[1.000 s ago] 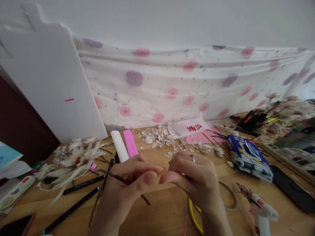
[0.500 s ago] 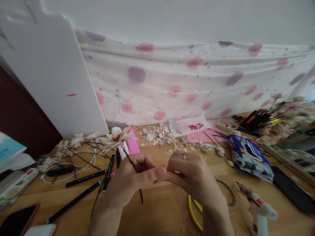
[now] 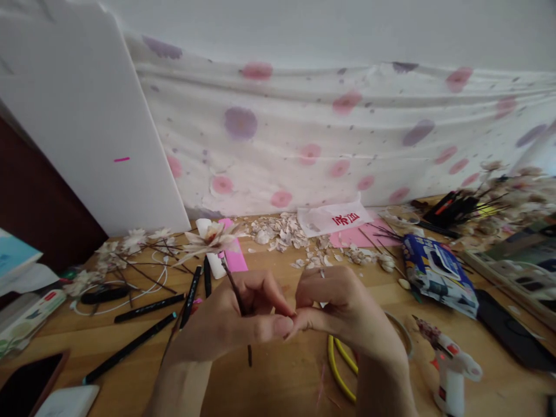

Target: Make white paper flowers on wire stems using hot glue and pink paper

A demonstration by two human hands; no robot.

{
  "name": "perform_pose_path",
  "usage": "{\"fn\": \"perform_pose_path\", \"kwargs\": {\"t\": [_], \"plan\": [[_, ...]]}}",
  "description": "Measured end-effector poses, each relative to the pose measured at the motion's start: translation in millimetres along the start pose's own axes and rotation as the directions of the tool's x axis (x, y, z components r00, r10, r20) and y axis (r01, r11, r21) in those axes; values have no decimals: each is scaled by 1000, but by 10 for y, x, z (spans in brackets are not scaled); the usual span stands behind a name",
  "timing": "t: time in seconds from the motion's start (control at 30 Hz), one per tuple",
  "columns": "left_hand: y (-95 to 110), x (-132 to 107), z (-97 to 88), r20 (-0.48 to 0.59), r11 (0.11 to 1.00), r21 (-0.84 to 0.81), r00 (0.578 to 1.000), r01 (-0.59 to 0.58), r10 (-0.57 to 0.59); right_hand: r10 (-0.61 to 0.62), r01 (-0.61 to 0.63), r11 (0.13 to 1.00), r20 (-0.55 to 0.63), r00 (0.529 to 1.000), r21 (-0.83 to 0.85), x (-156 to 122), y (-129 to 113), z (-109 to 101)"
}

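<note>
Red characters run across a white paper packet (image 3: 313,223) at the back of your wooden table (image 3: 278,385), but they are too small and skewed to read with confidence. The blue-and-white printed pouch (image 3: 434,275) to the right has a busy label, and its wording is too blurred to read. A short pink mark sits on the white board (image 3: 87,116) leaning at the left. Your left hand (image 3: 226,324) is curled around a thin dark stem (image 3: 238,295), with the fingers closed and the stem running up past them and out below the hand. The stem is slim, straight and slightly tilted, and it is held above the table, in front of you near the middle of the view. Its upper end reaches just below a white-petalled flower (image 3: 211,238), though you cannot tell whether the two are joined. Your right hand (image 3: 347,313) is curled as well, its fingertips (image 3: 299,315) meeting the left thumb, and you cannot tell whether they pinch anything. Pale petal scraps (image 3: 278,231) are scattered behind your hands, black markers (image 3: 150,307) lie to the left, and a white glue gun (image 3: 452,376) sits at the right.
</note>
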State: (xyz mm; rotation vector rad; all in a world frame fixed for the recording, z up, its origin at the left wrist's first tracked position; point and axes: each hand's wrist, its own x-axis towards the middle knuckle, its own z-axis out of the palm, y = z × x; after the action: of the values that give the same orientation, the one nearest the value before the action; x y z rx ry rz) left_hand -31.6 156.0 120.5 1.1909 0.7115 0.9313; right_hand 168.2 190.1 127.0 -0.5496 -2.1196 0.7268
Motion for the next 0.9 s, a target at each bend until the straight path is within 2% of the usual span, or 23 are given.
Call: {"fn": "perform_pose_path", "kwargs": {"t": [0.3,0.57,0.8,0.9], "plan": [[-18,26,34,14,999,-31,999,33,-32,4,-6,999,34,999,46,-10,-2,-42],[-43,11,57,7,998,-66,1000,18,-17,33,-38,997,64,997,70,-21,7,-68],[-22,40,68,25,999,-45,999,20,-19,3,-10,996,73,997,90,-17,4,-68],[10,36,65,29,997,-71,999,25,-23,20,-23,991,27,999,132,7,-35,-60]]}}
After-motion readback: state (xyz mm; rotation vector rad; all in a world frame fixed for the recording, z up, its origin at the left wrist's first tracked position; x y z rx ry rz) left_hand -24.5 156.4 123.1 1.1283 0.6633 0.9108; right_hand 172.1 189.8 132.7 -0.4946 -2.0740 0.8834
